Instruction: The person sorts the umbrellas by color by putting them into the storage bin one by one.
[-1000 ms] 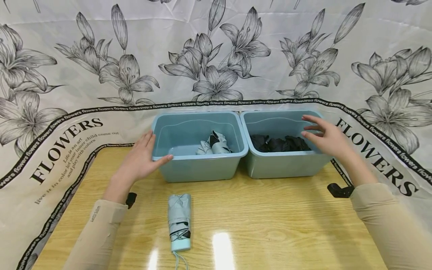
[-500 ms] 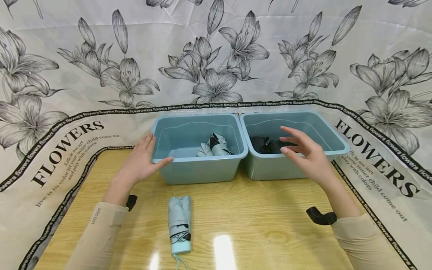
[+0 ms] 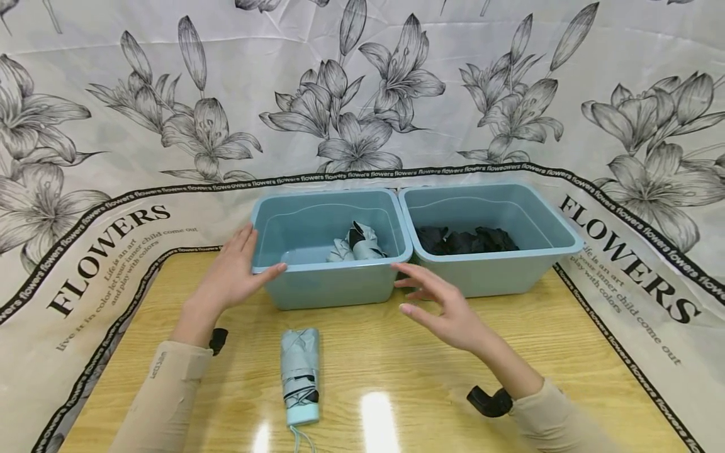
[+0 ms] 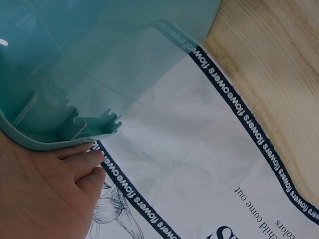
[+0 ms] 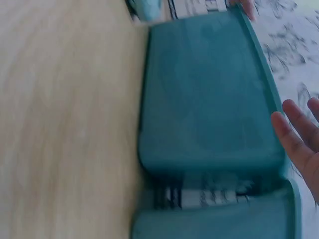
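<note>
My left hand point(image 3: 229, 277) rests at the left corner of the left blue bin point(image 3: 328, 286), fingers along its side and thumb at the front rim; in the left wrist view its fingers point(image 4: 84, 164) lie just outside the rim. My right hand point(image 3: 444, 314) hovers before the gap between the bins with relaxed, spread fingers and holds nothing. A folded light blue umbrella point(image 3: 300, 371) lies on the table in front of the left bin, its handle and cord toward me. Inside that bin sits a pale blue and black folded bundle point(image 3: 368, 245).
The right blue bin point(image 3: 481, 277) stands beside the left one and contains crumpled black bundles point(image 3: 467, 242). Behind both rises a flower-printed cloth point(image 3: 362, 94). Both bins stand on the wooden table point(image 3: 391, 358). A black wrist mount point(image 3: 488, 402) juts from my right wrist.
My right hand has come away from above the right bin, moving left and toward me to the front of the gap. My left hand and the umbrella have stayed put.
</note>
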A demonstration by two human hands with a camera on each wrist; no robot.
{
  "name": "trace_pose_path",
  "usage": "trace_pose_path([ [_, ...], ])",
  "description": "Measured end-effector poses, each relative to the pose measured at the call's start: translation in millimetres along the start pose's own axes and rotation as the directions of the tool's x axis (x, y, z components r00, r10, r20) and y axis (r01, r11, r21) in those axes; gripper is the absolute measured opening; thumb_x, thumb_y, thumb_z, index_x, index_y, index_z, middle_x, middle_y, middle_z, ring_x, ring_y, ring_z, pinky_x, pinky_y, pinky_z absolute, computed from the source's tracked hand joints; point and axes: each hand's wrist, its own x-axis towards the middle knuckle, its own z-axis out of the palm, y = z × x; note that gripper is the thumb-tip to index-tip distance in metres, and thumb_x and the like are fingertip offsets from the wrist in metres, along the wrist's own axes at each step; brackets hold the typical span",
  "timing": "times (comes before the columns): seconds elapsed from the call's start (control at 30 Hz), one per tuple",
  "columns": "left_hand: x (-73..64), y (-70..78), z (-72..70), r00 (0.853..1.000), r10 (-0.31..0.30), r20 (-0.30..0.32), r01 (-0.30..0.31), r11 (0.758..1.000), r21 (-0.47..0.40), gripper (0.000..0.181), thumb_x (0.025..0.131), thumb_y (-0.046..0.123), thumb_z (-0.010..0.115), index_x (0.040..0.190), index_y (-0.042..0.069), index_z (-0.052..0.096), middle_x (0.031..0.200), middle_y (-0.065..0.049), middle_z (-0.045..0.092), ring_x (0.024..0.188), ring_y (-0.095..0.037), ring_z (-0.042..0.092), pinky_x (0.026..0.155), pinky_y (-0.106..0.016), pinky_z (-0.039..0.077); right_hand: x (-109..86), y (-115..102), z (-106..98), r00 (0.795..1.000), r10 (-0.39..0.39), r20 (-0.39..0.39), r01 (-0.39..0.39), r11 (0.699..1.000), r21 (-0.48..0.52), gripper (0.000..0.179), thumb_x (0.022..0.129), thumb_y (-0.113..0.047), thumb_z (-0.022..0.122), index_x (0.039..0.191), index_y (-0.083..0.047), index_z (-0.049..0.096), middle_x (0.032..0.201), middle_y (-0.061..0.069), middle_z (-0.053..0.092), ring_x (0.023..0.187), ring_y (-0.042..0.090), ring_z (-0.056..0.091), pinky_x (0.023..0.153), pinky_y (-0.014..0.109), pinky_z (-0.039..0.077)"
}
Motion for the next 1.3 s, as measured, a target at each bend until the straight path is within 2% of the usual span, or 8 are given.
trace_pose_path([
  [0.13, -0.8, 0.2, -1.0, 1.000, -0.002, 0.000, 0.002, 1.000, -0.005, 0.112, 0.098, 0.076, 0.044, 0.163, -0.009, 0.011, 0.172, -0.025, 0.004, 0.159, -0.044, 0.004, 0.129, -0.059, 0.008, -0.3, 1.5, 32.6, 0.997, 0.025, 0.069, -0.028, 0.999, 0.041, 0.067, 0.099, -0.006, 0.071, 0.159, -0.014, 0.043, 0.159, 0.005, 0.046, 0.129, 0.025, 0.060, 0.100, 0.044, 0.058],
  [0.33, -0.7, -1.2, -0.2, 1.000, 0.000, 0.002, 0.000, 1.000, 0.004, 0.112, 0.098, 0.076, 0.044, 0.163, -0.008, 0.011, 0.172, -0.026, 0.005, 0.159, -0.043, 0.005, 0.129, -0.058, 0.009, 0.2, 5.5, 78.5, 0.986, 0.045, 0.158, -0.058, 0.995, 0.077, 0.068, 0.099, -0.016, 0.072, 0.160, -0.017, 0.042, 0.162, 0.009, 0.043, 0.129, 0.031, 0.060, 0.100, 0.045, 0.058],
  [0.43, -0.4, -1.9, 0.2, 1.000, -0.001, 0.003, 0.001, 1.000, 0.007, 0.112, 0.097, 0.077, 0.044, 0.163, -0.008, 0.010, 0.172, -0.026, 0.005, 0.159, -0.043, 0.005, 0.129, -0.058, 0.009, 2.8, 5.5, 97.5, 0.973, 0.089, 0.212, -0.105, 0.992, 0.067, 0.069, 0.100, -0.024, 0.072, 0.161, -0.019, 0.041, 0.163, 0.007, 0.042, 0.130, 0.030, 0.059, 0.102, 0.044, 0.057],
  [0.53, -0.1, -2.5, 0.8, 1.000, -0.001, 0.002, 0.001, 1.000, 0.009, 0.112, 0.097, 0.077, 0.044, 0.164, -0.007, 0.010, 0.172, -0.025, 0.005, 0.159, -0.043, 0.005, 0.129, -0.059, 0.009, 6.5, 3.8, 112.6, 0.950, 0.152, 0.274, -0.166, 0.986, 0.031, 0.072, 0.099, -0.034, 0.073, 0.162, -0.023, 0.039, 0.164, 0.003, 0.039, 0.133, 0.029, 0.057, 0.105, 0.044, 0.055],
  [0.67, -0.2, -2.8, 1.4, 1.000, -0.002, -0.003, 0.002, 1.000, 0.011, 0.113, 0.097, 0.078, 0.044, 0.164, -0.007, 0.010, 0.172, -0.025, 0.005, 0.159, -0.043, 0.005, 0.129, -0.059, 0.009, 12.8, 2.9, 129.0, 0.923, 0.196, 0.332, -0.180, 0.981, -0.078, 0.079, 0.097, -0.046, 0.072, 0.163, -0.024, 0.035, 0.167, 0.000, 0.034, 0.143, 0.028, 0.048, 0.113, 0.047, 0.048],
  [0.83, -0.1, -2.8, 1.1, 1.000, -0.004, -0.001, 0.004, 1.000, 0.012, 0.113, 0.097, 0.078, 0.044, 0.163, -0.007, 0.010, 0.172, -0.025, 0.005, 0.159, -0.043, 0.005, 0.129, -0.059, 0.009, 19.3, 5.7, 146.2, 0.903, 0.221, 0.369, -0.155, 0.967, -0.201, 0.089, 0.094, -0.054, 0.073, 0.164, -0.017, 0.033, 0.169, 0.004, 0.031, 0.152, 0.028, 0.035, 0.121, 0.052, 0.037],
  [1.0, 0.0, -2.2, 1.0, 1.000, -0.006, 0.002, 0.006, 1.000, 0.013, 0.113, 0.097, 0.078, 0.044, 0.164, -0.007, 0.011, 0.172, -0.024, 0.005, 0.159, -0.043, 0.006, 0.129, -0.059, 0.010, 23.1, 10.8, 161.3, 0.881, 0.269, 0.389, -0.174, 0.949, -0.261, 0.093, 0.092, -0.059, 0.073, 0.164, -0.015, 0.033, 0.170, 0.010, 0.028, 0.153, 0.031, 0.033, 0.120, 0.053, 0.038],
  [1.3, -0.5, -1.6, 0.2, 1.000, -0.008, 0.008, 0.007, 1.000, 0.007, 0.113, 0.097, 0.078, 0.044, 0.164, -0.007, 0.011, 0.173, -0.024, 0.005, 0.159, -0.043, 0.006, 0.128, -0.061, 0.010, 30.1, 10.9, 180.5, 0.849, 0.343, 0.402, -0.205, 0.915, -0.348, 0.094, 0.090, -0.063, 0.073, 0.164, -0.022, 0.034, 0.169, 0.008, 0.028, 0.148, 0.036, 0.039, 0.114, 0.055, 0.045],
])
